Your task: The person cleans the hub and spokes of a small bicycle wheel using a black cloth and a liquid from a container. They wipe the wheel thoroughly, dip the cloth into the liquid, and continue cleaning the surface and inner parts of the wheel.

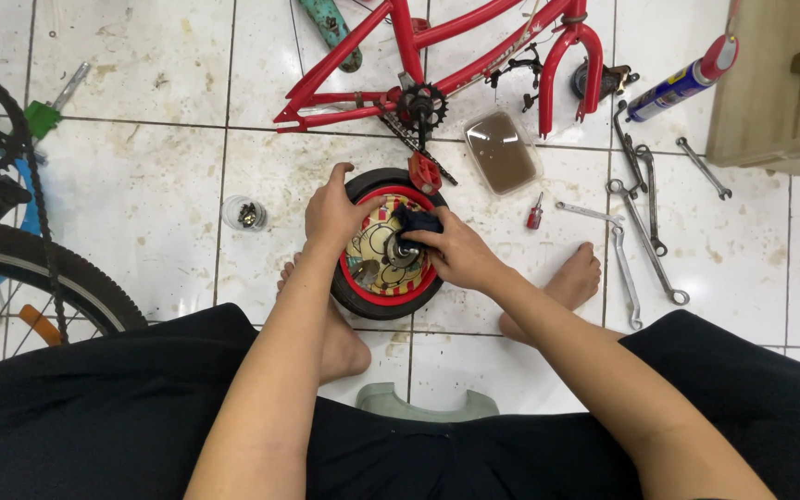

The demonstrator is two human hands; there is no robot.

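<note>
**me:** Wheel status from my feed; it's a small one, black tyre, red rim, yellowish printed disc, lying flat on the white tile floor between my bare feet, just near of the red bike frame; left hand is wrapped over the far-left edge of the tyre, fingers curled onto it; right hand is pinching a dark blue rag against the hub in the middle.

**other:** what's lying around it?

**me:** clear tub of brown liquid just far-right of the wheel; little red screwdriver beside that; row of spanners further right; spray can far right; small jar of bits to the left.
</note>
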